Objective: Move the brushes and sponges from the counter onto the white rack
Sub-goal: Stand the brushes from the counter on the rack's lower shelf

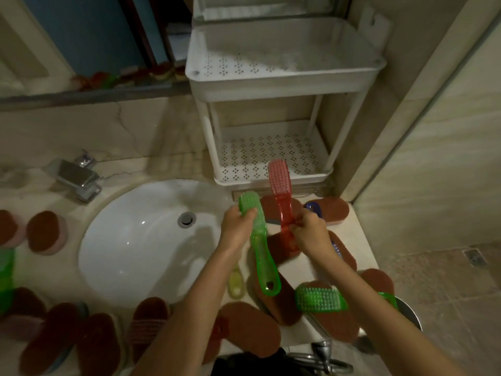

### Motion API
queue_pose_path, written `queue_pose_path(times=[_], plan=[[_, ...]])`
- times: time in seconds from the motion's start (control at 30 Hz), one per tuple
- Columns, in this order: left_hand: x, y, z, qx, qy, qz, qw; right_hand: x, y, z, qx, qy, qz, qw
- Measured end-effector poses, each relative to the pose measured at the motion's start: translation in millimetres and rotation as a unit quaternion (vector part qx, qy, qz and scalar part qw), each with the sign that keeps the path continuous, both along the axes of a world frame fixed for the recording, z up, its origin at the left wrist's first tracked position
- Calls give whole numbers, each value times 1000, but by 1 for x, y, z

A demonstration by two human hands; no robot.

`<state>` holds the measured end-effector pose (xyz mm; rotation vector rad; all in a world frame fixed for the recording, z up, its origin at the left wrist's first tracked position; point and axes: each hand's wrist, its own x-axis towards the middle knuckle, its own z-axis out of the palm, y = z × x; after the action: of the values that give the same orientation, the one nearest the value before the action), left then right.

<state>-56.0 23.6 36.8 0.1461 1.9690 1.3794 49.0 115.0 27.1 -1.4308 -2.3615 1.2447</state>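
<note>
The pale stone counter (162, 169) runs around a round white sink (141, 240), with a white rack (271, 85) standing at its far right corner against the wall. The rack has two trays with patterned holes in view, one above the other, and neither holds a brush or sponge. A chrome tap (78, 177) sits at the sink's far left edge.

Brown oval sponges lie all around the sink: one (46, 232) to the left, several along the near edge, one (254, 327) between the forearms, and another (334, 210) just in front of the rack. A second green brush (320, 298) rests bristles up across the sponges at the near right. A small yellow brush (235, 283) lies beside the left forearm.

The left hand (238, 226) grips a green brush (261, 256) around its bristle head, handle pointing back toward the person. The right hand (311, 232) pinches a red brush (278, 180) by the handle, its bristle head raised in front of the lower tray's front rim. Both brushes are held above the counter, just right of the sink. A blue brush (314, 208) peeks out behind the right hand, mostly hidden
</note>
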Motion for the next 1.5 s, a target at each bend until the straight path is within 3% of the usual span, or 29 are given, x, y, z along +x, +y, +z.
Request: queue_pose_path(times=[0.2, 0.33, 0.5, 0.63, 0.8, 1.07, 1.3, 1.5], plan=[[-67, 62, 27, 11, 71, 21, 997, -53, 43, 26, -10, 40, -17, 999], [-100, 101, 30, -34, 101, 0, 994, -91, 73, 26, -1, 20, -17, 1000], [-135, 135, 4, -89, 43, -28, 995, -133, 103, -2, -4, -4, 11, 1000], [-150, 150, -16, -83, 22, 14, 996, -151, 117, -22, 0, -14, 17, 1000], [-170, 151, -41, -110, 159, 67, 979, -159, 124, -37, 40, -52, 73, 995], [-155, 138, -63, -236, 259, -62, 935, -161, 119, -39, 100, -103, 116, 983], [-150, 133, -63, -249, 287, -28, 924, -166, 104, -36, 94, -62, 178, 978], [-141, 132, -60, -298, 347, -40, 888, -172, 82, -43, 75, -11, 170, 982]])
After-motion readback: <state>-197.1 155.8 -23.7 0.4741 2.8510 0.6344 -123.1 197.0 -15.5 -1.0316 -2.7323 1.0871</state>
